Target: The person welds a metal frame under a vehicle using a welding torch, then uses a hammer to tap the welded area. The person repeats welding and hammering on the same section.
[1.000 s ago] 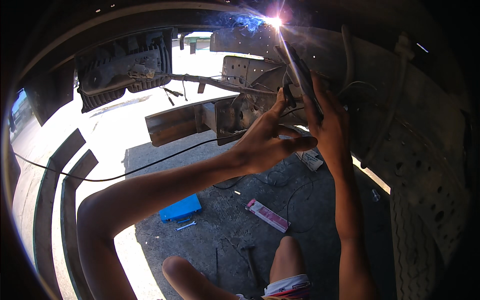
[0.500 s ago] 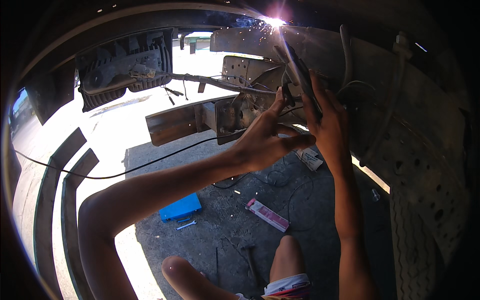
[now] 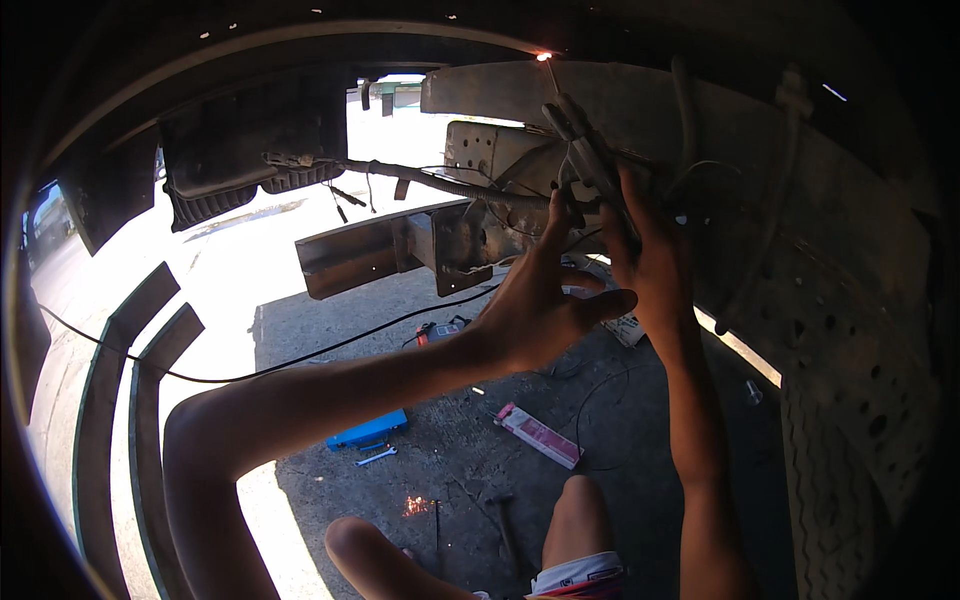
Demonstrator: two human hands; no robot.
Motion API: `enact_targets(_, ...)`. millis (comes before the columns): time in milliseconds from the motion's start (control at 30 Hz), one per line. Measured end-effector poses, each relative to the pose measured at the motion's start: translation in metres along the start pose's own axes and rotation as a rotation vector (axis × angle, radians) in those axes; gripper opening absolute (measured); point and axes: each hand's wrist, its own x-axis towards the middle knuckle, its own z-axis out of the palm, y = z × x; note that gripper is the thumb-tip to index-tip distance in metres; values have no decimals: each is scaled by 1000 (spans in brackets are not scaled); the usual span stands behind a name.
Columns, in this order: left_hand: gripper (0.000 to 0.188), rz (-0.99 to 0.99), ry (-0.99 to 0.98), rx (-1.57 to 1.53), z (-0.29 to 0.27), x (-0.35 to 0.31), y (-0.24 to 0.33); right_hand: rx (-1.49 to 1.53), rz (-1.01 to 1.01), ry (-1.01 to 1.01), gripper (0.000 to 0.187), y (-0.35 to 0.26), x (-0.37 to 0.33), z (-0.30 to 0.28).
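Observation:
Overhead, my right hand is closed around a welding electrode holder. A thin electrode rod sticks up from its jaws, its tip by an orange glowing spot on the dark metal above. My left hand is raised beside it with fingers apart. Its index fingertip reaches the holder's lever side, and its thumb stretches toward my right wrist. Whether that fingertip presses on the holder is hard to tell. Behind the hands are a rusty metal bracket and a corrugated cable sleeve.
On the ground lie a blue case, a wrench, a pink-and-white box and a hammer. A black cable crosses at left, near bent metal bars. A tyre stands at right; sparks glow near my knee.
The bright welding arc with its smoke and sparks has died down to a small orange glow. Both hands have stayed nearly in place, and sparks now show on the ground.

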Motion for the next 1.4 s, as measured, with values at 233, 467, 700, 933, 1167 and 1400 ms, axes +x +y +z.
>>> enact_targets(233,124,59,32,9,1,7,0,-50,6,11,54,-2,6,-2)
enact_targets(467,124,35,30,21,-2,7,2,-37,-1,15,52,-1,8,0)
enact_targets(700,115,15,34,-26,-3,5,4,-24,-1,-6,52,-1,11,1)
enact_targets(933,121,33,51,-40,-4,8,1,-19,7,-13,53,1,13,4)
enact_targets(1167,122,-32,52,20,-7,12,-4,-47,20,-25,54,3,11,7)
enact_targets(1400,121,2,38,-35,-8,15,-4,-52,29,-25,56,2,13,9)
